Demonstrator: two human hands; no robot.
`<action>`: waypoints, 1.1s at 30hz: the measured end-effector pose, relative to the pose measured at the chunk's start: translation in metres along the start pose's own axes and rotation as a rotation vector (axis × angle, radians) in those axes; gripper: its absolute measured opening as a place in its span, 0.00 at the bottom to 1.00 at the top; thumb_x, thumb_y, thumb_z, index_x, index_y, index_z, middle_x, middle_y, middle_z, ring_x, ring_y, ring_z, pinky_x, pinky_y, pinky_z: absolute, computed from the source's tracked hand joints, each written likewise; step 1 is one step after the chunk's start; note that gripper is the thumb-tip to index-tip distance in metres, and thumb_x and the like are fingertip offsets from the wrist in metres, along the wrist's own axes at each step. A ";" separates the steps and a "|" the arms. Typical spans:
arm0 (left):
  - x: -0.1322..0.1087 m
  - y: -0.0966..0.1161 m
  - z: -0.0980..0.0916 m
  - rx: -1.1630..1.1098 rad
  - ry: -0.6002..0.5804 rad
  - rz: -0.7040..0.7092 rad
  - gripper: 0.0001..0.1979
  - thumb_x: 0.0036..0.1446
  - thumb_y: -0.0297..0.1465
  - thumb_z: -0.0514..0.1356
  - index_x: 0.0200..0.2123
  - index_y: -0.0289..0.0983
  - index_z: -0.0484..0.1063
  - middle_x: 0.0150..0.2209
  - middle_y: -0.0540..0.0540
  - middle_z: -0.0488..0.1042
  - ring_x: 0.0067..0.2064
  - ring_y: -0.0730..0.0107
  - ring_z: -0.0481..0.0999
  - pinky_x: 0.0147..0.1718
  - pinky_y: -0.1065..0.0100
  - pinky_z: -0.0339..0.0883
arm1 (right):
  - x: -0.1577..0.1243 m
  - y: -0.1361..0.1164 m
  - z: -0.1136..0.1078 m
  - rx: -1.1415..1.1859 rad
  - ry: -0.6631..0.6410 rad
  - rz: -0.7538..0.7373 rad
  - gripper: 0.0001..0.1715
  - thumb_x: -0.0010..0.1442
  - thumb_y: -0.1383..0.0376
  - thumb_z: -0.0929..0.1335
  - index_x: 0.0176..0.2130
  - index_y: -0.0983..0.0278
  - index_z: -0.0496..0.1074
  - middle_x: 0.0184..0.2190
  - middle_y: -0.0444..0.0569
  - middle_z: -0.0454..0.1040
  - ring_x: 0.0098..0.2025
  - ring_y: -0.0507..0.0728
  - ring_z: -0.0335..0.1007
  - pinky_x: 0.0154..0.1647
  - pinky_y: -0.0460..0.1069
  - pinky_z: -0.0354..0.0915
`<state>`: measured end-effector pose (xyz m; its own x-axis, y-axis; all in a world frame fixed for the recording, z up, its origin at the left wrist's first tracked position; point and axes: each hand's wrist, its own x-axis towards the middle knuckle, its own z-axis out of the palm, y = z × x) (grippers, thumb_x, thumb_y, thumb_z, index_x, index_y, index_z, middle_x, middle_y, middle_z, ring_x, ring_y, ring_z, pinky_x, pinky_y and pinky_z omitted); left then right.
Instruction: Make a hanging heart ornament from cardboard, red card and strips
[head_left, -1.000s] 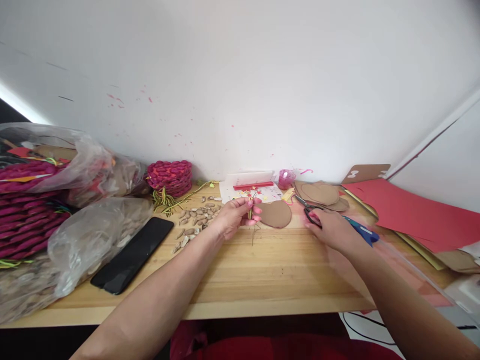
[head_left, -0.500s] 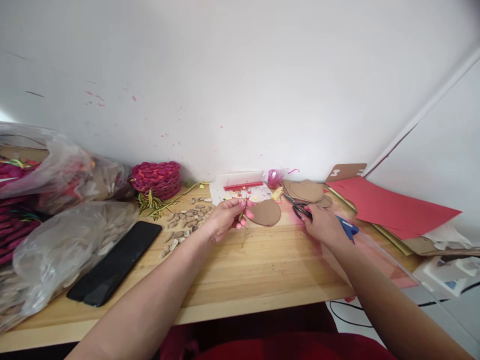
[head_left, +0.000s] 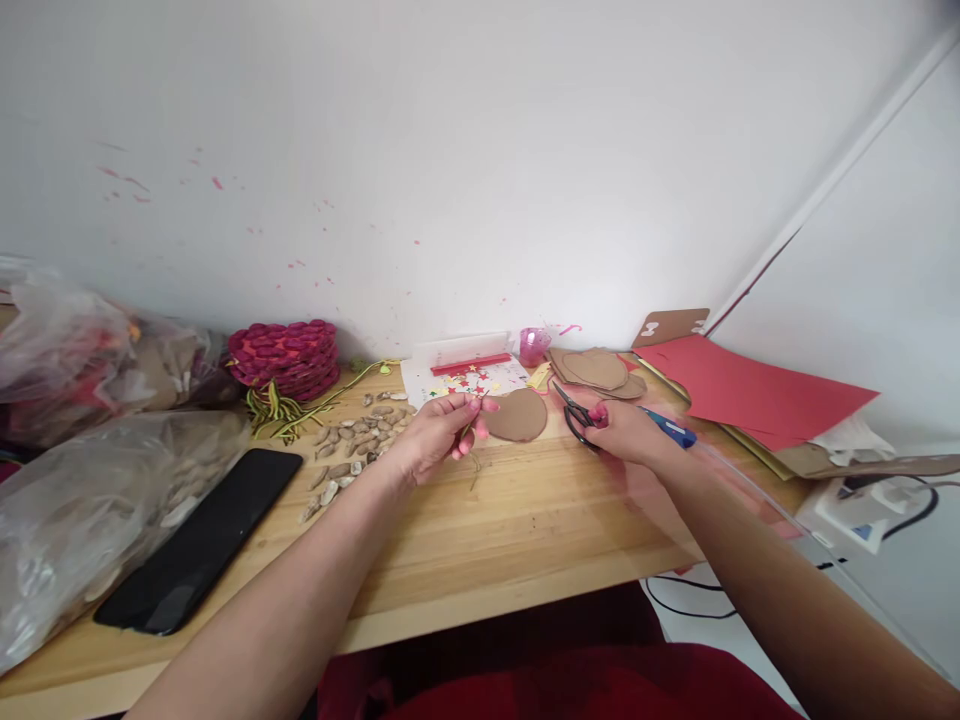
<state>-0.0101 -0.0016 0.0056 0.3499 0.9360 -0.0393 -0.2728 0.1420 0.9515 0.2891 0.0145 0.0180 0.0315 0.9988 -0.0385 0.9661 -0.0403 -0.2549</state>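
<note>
My left hand (head_left: 444, 432) is closed in a pinch on a thin greenish string (head_left: 474, 468), whose end dangles below the fingers over the table. Just right of those fingers lies a cardboard circle (head_left: 519, 416), partly covered by the hand. My right hand (head_left: 626, 432) is closed on the black-handled scissors (head_left: 576, 418) at the circle's right. Their blades point up and left toward the wall, apart from the string. Beside the right wrist rests a blue object (head_left: 671, 428), partly hidden by the arm.
Peanuts in shells (head_left: 358, 437), a black phone (head_left: 206, 535) and plastic bags (head_left: 112, 520) lie left. A magenta woven basket (head_left: 286, 358) stands by the wall. White paper with star shapes (head_left: 412, 382), a pink cup (head_left: 535, 345), more cardboard (head_left: 600, 370) and red sheets (head_left: 757, 390) lie behind and right.
The right hand has the scissors now drawn slightly closer to the left hand, lifted or turned a little. The whole view has shifted somewhat; the left hand keeps its pinch on the string.
</note>
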 end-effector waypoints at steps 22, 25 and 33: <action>-0.007 0.005 0.009 0.298 -0.084 0.023 0.19 0.57 0.44 0.62 0.36 0.32 0.77 0.19 0.52 0.70 0.17 0.80 0.55 0.18 0.74 0.45 | -0.069 -0.051 0.020 0.536 -0.142 -0.318 0.21 0.57 0.54 0.73 0.28 0.60 0.60 0.24 0.38 0.61 0.26 0.50 0.55 0.27 0.48 0.52; -0.006 0.005 0.009 0.337 -0.106 0.024 0.19 0.58 0.44 0.61 0.36 0.32 0.76 0.19 0.52 0.70 0.18 0.79 0.55 0.19 0.73 0.46 | -0.070 -0.057 0.017 0.367 -0.059 -0.368 0.21 0.56 0.53 0.73 0.29 0.60 0.60 0.24 0.39 0.64 0.25 0.51 0.55 0.26 0.48 0.51; -0.008 0.004 0.009 0.391 -0.141 -0.001 0.15 0.56 0.41 0.61 0.35 0.34 0.74 0.19 0.53 0.69 0.20 0.77 0.57 0.21 0.72 0.47 | -0.066 -0.066 0.014 0.200 -0.014 -0.400 0.23 0.57 0.47 0.72 0.30 0.59 0.61 0.24 0.40 0.69 0.25 0.52 0.60 0.26 0.48 0.51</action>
<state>-0.0060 -0.0111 0.0121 0.4768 0.8787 -0.0243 0.0792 -0.0154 0.9967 0.2197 -0.0492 0.0243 -0.3398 0.9363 0.0884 0.8329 0.3433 -0.4342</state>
